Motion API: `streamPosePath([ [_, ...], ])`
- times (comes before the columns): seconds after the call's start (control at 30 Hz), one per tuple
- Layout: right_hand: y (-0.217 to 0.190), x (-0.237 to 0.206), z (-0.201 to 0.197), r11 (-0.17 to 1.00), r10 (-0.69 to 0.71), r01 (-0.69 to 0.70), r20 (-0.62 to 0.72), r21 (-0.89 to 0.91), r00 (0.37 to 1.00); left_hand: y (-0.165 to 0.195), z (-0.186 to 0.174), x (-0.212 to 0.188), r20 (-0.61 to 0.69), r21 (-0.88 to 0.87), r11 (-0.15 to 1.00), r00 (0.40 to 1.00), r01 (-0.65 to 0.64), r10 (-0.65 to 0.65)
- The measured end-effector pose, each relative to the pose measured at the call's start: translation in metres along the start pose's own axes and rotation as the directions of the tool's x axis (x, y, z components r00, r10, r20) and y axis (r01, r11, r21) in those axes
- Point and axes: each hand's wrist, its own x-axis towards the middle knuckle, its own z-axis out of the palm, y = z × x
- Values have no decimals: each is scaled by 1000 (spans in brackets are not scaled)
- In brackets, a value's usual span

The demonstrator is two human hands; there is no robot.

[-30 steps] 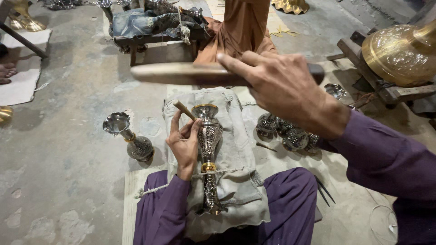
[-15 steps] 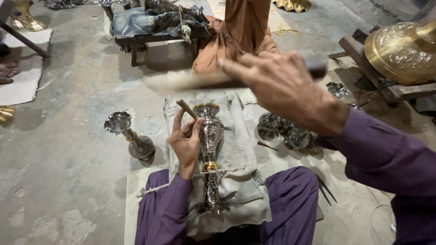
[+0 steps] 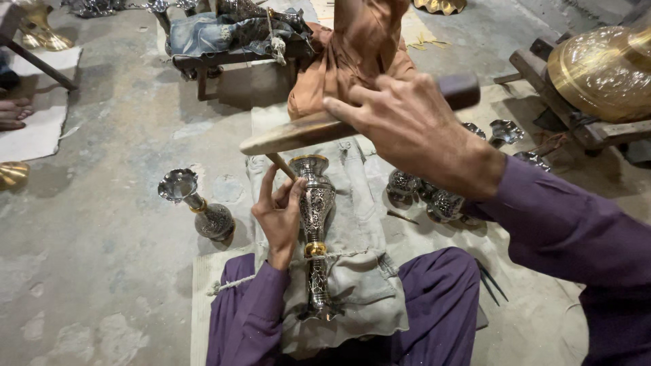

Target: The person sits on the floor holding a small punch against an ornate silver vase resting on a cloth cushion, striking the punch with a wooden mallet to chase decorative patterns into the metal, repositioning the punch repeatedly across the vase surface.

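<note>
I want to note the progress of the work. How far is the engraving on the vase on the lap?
The vase lying on the cloth pad already shows engraved pattern on body and stem. In hand: the left hand sets a thin chisel near its neck, and the right hand holds a wooden mallet above. How much is left cannot be told. One patterned vase stands beside.

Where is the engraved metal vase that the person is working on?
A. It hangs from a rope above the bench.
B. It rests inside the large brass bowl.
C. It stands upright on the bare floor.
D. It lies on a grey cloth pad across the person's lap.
D. The engraved vase lies lengthwise on the grey cloth pad over the lap, steadied by the left hand, while the right hand holds a wooden mallet above it.
</note>
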Motion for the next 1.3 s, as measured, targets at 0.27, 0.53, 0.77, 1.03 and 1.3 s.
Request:
streamPosePath([
  [0.27, -5, 1, 6, 980, 74, -77, 25, 183, 997, -3, 1, 0, 16, -72, 997, 1000, -25, 26],
  [0.53, -3, -23, 29, 940, 159, -110, -128, 324, 979, -4, -7, 9, -19, 139, 987, 996, 87, -85],
  [0.77, -52, -91, 99, 71, 548, -184, 116, 980, 828, 11, -22, 62, 421, -130, 958, 889, 257, -181],
  [1.03, -135, -137, 178, -223, 553, -236, 322, 946, 768, 17, 1, 99, 789, 122, 986, 592, 115, -166],
  [1.3, -85, -160, 146, 314, 708, -359, 36, 879, 706, 27, 9, 109, 878, 197, 978, 455, -68, -145],
])
